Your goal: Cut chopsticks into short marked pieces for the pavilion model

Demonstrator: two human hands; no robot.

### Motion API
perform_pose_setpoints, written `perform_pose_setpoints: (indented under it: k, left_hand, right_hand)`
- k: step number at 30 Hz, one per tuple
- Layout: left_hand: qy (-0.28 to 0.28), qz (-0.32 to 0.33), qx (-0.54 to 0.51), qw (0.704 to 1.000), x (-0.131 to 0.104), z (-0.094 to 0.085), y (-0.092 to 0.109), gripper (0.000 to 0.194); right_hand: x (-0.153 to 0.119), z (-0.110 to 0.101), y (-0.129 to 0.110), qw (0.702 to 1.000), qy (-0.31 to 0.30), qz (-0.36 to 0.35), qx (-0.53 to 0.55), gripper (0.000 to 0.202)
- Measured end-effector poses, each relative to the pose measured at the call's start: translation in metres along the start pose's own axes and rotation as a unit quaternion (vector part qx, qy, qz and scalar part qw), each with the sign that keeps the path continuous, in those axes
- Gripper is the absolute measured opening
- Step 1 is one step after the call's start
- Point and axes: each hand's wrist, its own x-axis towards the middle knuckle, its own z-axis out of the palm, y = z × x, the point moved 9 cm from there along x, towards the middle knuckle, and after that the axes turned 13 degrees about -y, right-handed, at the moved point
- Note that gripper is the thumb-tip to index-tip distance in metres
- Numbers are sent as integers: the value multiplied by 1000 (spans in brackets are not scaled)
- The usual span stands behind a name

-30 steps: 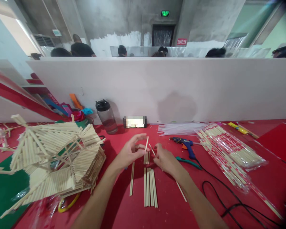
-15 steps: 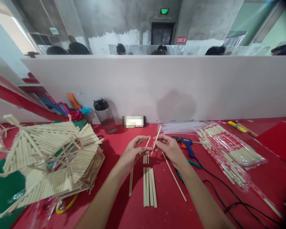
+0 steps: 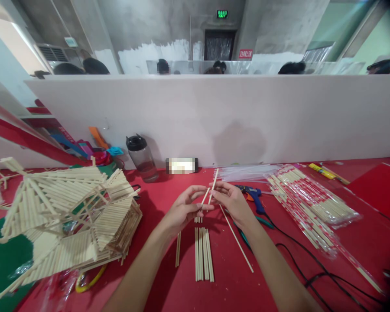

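Tabletop was red. Blue glue gun lay on it. Clear rods lay just behind the gun; bagged sticks to its right; yellow tube farther right and back. Green-handled tool lay just in front of the gun, black cable front-right. Loose stick lay front-left of it, row of short sticks farther left and nearer the viewer. Bottle stood well left of the gun, slightly behind.
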Motion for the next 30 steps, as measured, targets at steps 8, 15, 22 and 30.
perform_pose_setpoints:
  k: [8,15,22,30]
  left_hand:
    - [-17,-17,32,999,1,-1,-4,44]
    - [-23,-40,111,993,1,1,-8,42]
    - [-34,-53,166,984,2,4,-8,44]
    - [-35,-54,186,980,2,-1,-8,53]
  right_hand:
    - [0,0,5,1000,-9,6,-4,33]
    - [2,-2,18,999,-13,25,16,33]
    - [3,-5,23,999,1,36,8,32]
    - [2,-4,23,999,4,30,37,34]
